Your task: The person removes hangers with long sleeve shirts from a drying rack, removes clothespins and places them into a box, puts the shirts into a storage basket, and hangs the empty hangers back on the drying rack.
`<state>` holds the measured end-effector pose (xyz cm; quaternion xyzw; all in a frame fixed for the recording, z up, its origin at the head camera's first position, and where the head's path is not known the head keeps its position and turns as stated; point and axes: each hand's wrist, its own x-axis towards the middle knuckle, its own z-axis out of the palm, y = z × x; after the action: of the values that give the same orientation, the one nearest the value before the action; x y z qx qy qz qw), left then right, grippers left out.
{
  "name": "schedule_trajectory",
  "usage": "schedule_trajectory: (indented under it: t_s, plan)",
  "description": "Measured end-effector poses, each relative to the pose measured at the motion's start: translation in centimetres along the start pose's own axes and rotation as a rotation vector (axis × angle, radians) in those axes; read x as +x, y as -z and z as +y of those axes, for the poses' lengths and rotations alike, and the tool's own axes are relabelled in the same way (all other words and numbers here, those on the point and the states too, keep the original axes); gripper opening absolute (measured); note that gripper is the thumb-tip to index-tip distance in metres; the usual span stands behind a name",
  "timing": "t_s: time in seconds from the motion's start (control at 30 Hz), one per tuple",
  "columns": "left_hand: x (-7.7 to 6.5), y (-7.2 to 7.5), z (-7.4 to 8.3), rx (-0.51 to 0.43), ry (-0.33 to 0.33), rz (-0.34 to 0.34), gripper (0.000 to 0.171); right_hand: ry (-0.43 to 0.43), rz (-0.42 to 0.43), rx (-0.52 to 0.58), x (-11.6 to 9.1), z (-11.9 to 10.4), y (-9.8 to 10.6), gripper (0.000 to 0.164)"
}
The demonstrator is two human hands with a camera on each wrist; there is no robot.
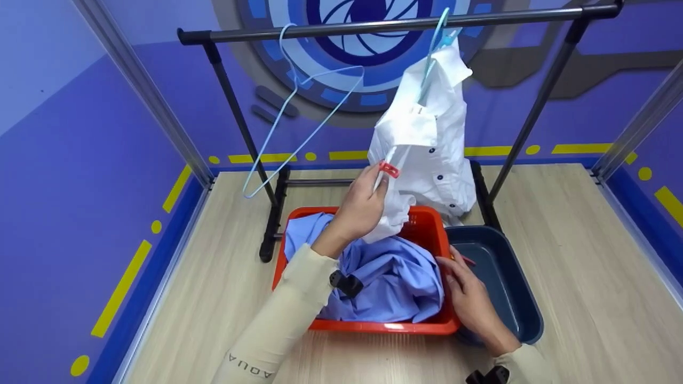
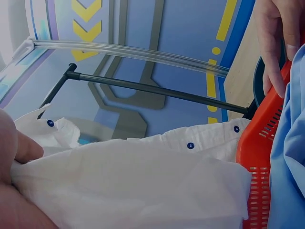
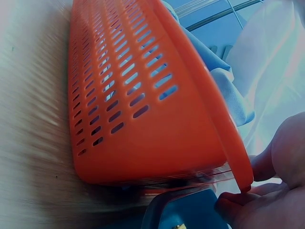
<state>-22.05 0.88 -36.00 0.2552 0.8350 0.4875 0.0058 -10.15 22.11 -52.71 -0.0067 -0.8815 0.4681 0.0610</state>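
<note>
My left hand (image 1: pixel 363 205) pinches an edge of a white shirt (image 1: pixel 408 128). The shirt hangs from a light blue hanger (image 1: pixel 431 64) and has dark buttons. Close to the left fingertips, a red clip (image 1: pixel 389 169) sits against the white cloth. My right hand (image 1: pixel 472 298) holds the right rim of a red basket (image 1: pixel 384 326), its thumb and fingers on either side of that rim in the right wrist view. Inside the basket lies a crumpled light blue garment (image 1: pixel 395 282). The white cloth hangs down over the basket's back part.
A black clothes rack (image 1: pixel 373 28) stands behind the basket, with a bare blue hanger (image 1: pixel 299 149) on its left. To the right of the basket is a dark blue basin (image 1: pixel 499 266) holding small coloured items, partly hidden. Purple walls enclose the wooden surface (image 1: pixel 576 256).
</note>
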Motion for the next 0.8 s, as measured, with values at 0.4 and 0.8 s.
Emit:
schedule_trajectory:
  t_s: [0.4,0.8]
  plan:
    - [-0.6,0.9,-0.5,0.002,-0.006,0.022,0.045,-0.009,-0.017,0.023,0.0,0.1,0.0,0.039]
    - [-1.6,1.4,-1.5,-0.005,-0.016,0.024,0.048,-0.013,-0.010,0.011,0.0,0.1,0.0,0.039]
